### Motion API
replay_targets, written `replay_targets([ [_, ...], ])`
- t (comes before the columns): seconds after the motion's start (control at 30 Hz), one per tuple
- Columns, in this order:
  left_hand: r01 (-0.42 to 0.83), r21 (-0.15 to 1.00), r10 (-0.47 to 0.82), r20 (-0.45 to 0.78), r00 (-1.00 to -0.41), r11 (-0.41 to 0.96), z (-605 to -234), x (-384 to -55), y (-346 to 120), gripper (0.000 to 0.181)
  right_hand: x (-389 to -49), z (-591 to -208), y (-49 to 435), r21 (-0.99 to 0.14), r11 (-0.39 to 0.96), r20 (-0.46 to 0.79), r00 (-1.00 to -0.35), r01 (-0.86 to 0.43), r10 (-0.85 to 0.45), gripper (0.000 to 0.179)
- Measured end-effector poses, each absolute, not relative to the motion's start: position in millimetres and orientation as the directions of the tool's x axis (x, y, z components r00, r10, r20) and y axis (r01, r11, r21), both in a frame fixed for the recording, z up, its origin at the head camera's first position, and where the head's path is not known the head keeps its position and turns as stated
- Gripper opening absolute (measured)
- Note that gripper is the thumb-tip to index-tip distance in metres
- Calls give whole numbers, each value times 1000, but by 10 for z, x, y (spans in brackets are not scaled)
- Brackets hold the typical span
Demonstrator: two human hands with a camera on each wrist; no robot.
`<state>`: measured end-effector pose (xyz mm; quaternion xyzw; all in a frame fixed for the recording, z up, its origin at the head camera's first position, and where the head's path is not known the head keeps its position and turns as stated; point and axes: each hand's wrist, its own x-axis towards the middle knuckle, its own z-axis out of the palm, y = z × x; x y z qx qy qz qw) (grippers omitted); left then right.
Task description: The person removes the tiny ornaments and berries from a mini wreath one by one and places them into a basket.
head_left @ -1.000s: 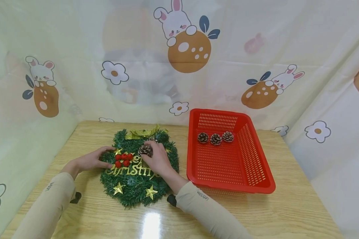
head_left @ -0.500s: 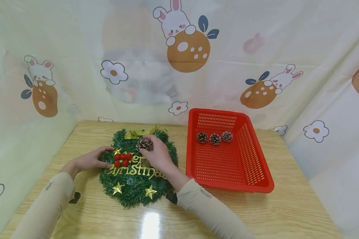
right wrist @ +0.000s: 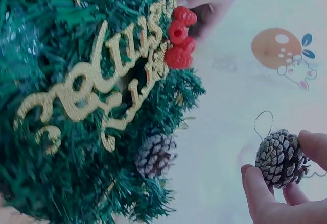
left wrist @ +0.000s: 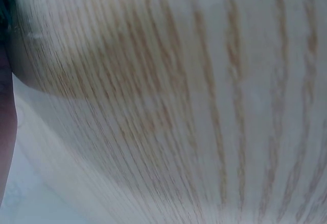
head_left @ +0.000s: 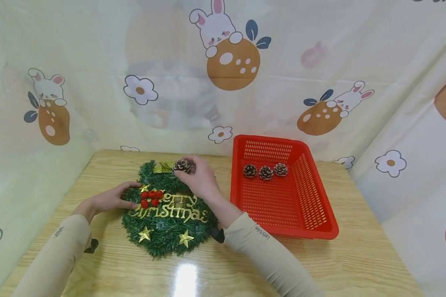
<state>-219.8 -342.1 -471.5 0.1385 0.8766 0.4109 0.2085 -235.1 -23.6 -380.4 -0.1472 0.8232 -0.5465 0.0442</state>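
My right hand (head_left: 202, 179) pinches a brown pine cone (head_left: 182, 166) over the top of a green Christmas wreath (head_left: 163, 241), beside its gold bow. In the right wrist view a thin wire loop (right wrist: 263, 123) sticks out from the held cone. Another pine cone (right wrist: 156, 155) sits among the wreath's needles there; my hand hides it in the head view. My left hand (head_left: 113, 199) grips the wreath's left edge, thumb beside red berries (head_left: 152, 198). Gold "Merry Christmas" lettering (head_left: 178, 212) crosses the middle, with gold stars (head_left: 186, 238) below.
Right of the wreath stands a red perforated basket (head_left: 271, 206) with 3 pine cones (head_left: 265, 173) in a row toward its back. A patterned curtain (head_left: 171, 53) rises behind the wooden table (head_left: 319, 272).
My right hand has lifted the pine cone from near the lettering up toward the wreath's top, uncovering more letters. My left hand has stayed at the left edge.
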Motion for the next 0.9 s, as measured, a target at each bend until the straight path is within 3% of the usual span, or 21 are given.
replay_targets([
  [0.6,71,783,418,-251,-873,618,-4732,-2209,-3436,78,-2697,-3448,137,-933,346,38,-984,-97,-175,53],
  [0.9,58,778,409,-264,-874,625,-4718,-2206,-3434,78,-2900,-3454,467,-927,368,39,-995,-70,-91,54],
])
